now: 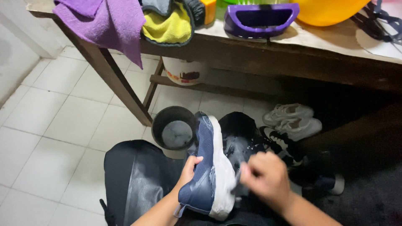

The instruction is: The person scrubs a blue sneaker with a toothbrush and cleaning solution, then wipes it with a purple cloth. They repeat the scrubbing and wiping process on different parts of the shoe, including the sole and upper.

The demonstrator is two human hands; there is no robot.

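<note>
Navy sneaker (207,167) on edge, toe away

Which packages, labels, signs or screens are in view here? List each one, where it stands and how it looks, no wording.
White plastic bucket: on the shelf under the wooden table, round, with a red, yellow and dark printed label on its side.
Blue sneaker: held in the left hand, white sole; no label legible.
No signs or screens in view.
</note>
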